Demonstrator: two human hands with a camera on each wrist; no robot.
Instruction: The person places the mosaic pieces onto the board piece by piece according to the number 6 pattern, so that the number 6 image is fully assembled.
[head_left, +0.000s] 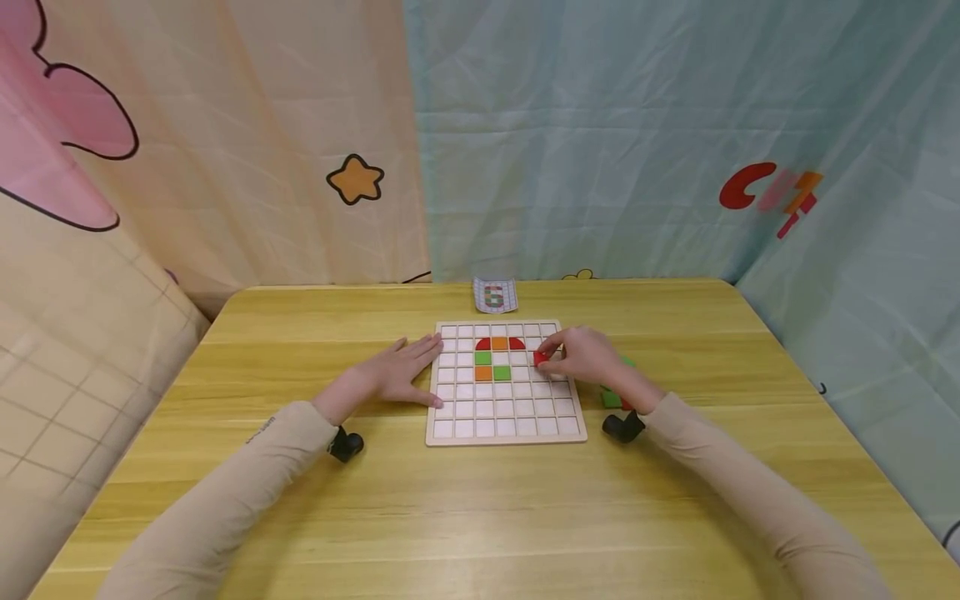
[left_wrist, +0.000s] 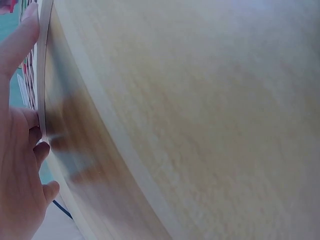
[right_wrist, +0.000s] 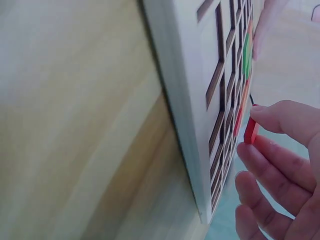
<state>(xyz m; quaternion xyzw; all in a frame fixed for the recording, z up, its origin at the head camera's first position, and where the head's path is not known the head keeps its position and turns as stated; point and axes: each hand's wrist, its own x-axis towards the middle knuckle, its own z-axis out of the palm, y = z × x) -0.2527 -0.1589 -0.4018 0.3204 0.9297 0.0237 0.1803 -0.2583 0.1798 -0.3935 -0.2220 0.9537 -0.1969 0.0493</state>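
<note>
A white grid board (head_left: 507, 428) with a pale wooden frame lies flat on the table. Red, orange and green tiles sit in several of its upper cells, among them an orange tile (head_left: 499, 343) between two rounded red ones. My right hand (head_left: 588, 357) pinches a red tile (right_wrist: 251, 127) between thumb and fingers, over the right part of the board. My left hand (head_left: 401, 371) lies spread at the board's left edge, its fingertips and thumb touching the frame. In the left wrist view the thumb (left_wrist: 22, 42) rests along that edge.
A small printed card (head_left: 495, 296) with a coloured figure lies behind the board. More green and red tiles (head_left: 612, 398) lie on the table to the right, partly hidden by my right wrist. Curtains hang behind the wooden table (head_left: 480, 517).
</note>
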